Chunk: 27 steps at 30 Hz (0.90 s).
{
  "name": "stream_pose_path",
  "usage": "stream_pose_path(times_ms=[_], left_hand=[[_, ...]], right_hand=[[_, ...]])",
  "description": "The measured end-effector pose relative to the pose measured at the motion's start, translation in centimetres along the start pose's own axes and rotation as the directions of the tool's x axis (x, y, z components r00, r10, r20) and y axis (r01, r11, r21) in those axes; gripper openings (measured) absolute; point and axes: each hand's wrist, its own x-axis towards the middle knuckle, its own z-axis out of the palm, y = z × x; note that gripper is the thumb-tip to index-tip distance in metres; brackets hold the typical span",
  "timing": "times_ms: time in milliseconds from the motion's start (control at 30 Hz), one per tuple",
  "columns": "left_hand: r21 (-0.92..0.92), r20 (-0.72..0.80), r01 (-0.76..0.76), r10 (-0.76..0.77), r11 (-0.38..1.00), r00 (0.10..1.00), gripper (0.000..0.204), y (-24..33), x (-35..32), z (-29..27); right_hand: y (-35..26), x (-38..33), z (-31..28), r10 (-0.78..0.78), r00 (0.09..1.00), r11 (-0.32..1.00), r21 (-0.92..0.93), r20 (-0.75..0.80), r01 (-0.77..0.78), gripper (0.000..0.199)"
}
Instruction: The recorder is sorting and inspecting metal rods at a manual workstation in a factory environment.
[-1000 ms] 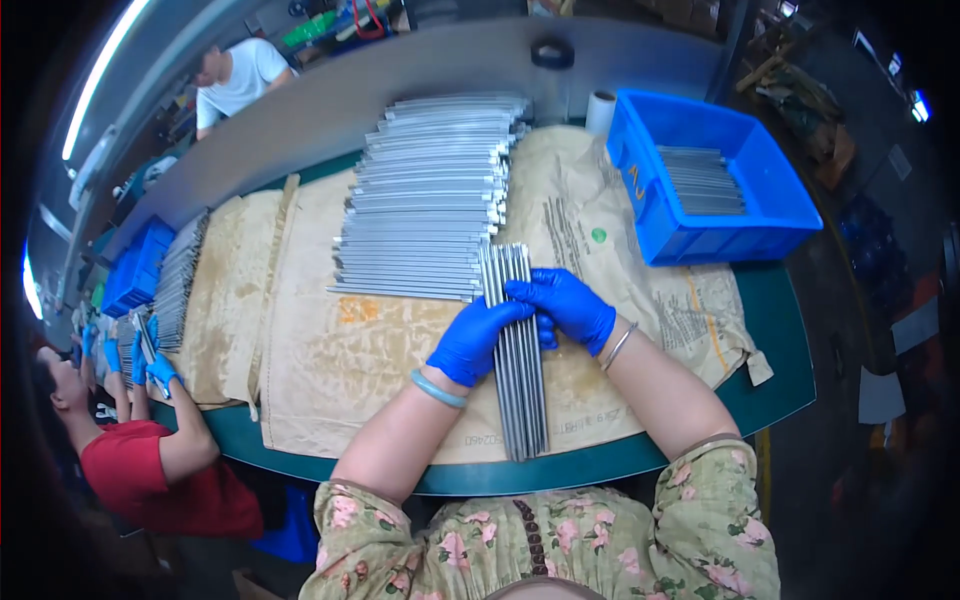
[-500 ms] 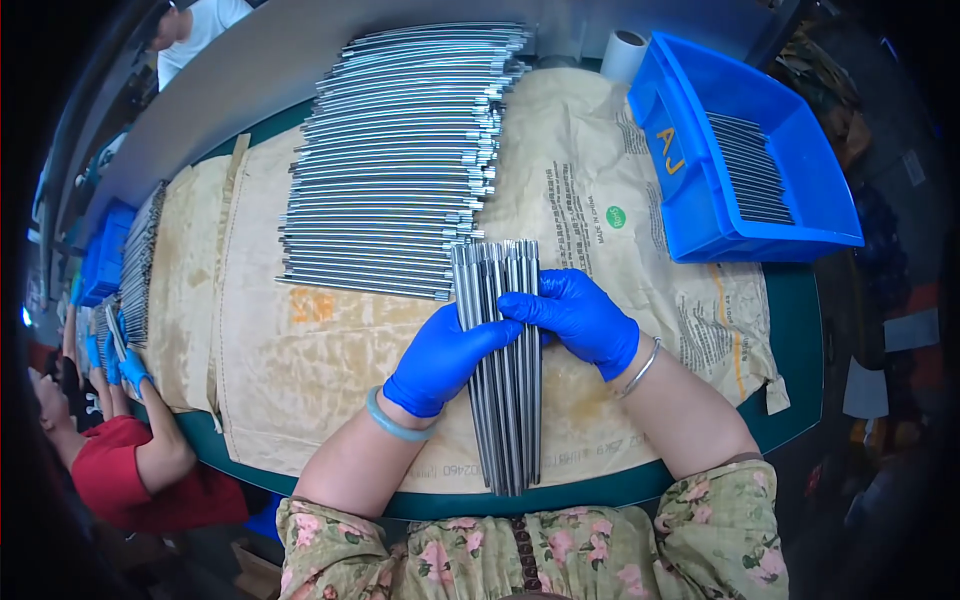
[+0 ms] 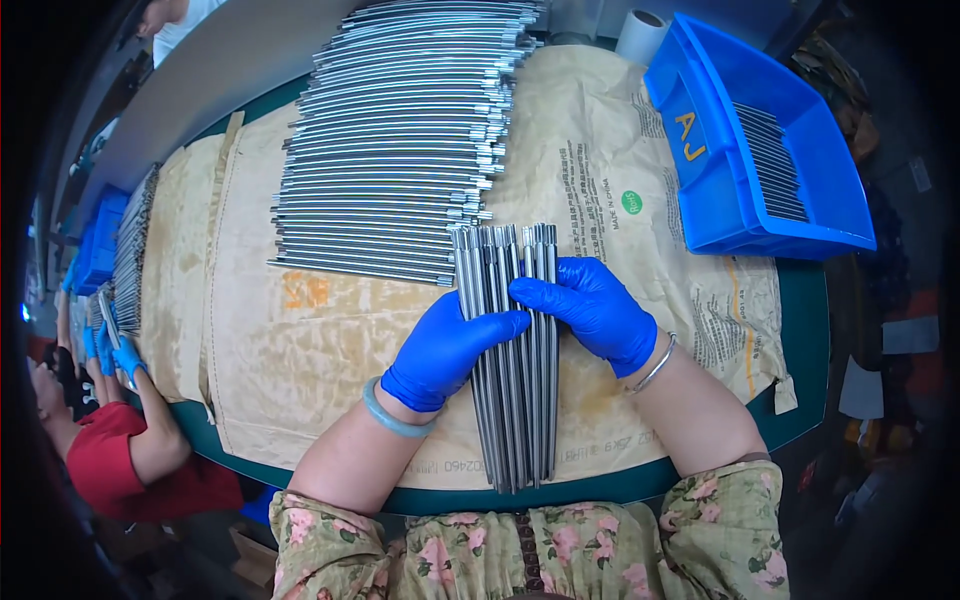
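From where I stand: blue-gloved left grip closed round a bundle of slim grey metal rods, thumb across the near face. Blue-gloved right grip closed on the same bundle from the other side, thumb tip near the left thumb. Bundle is in front of the person's chest, over the table, stepped ends pointing away, tops slightly fanned; can't tell if the lower ends touch anything. Table is dark green, mostly covered by tan printed paper sacking. Beyond the hands, to the left, long row of matching silver rods lying side by side, stepped ends to the right. Far right, blue open plastic bin, more thin grey rods inside; white roll just beside it. Far left, co-worker in a red shirt, light-blue gloves on, at the same table
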Motion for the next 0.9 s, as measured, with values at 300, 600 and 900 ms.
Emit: stream_pose_path(times_ms=[300,600,900], left_hand=[[0.015,-0.001,0.014,-0.014,1.000,1.000,0.031,0.0,0.3,0.0],[0.016,-0.008,0.002,-0.002,1.000,1.000,0.031,-0.4,0.6,-0.1],[0.023,-0.027,0.011,-0.010,1.000,1.000,0.029,-0.5,0.3,-0.3]], right_hand=[[0.0,0.4,0.0,-0.044,0.999,0.999,0.005,0.003,0.044,0.020],[0.2,0.2,-0.3,-0.049,0.999,0.999,0.019,-0.009,0.049,0.019],[1.1,0.4,-0.8,-0.042,0.999,0.996,0.075,0.004,0.041,0.020]])
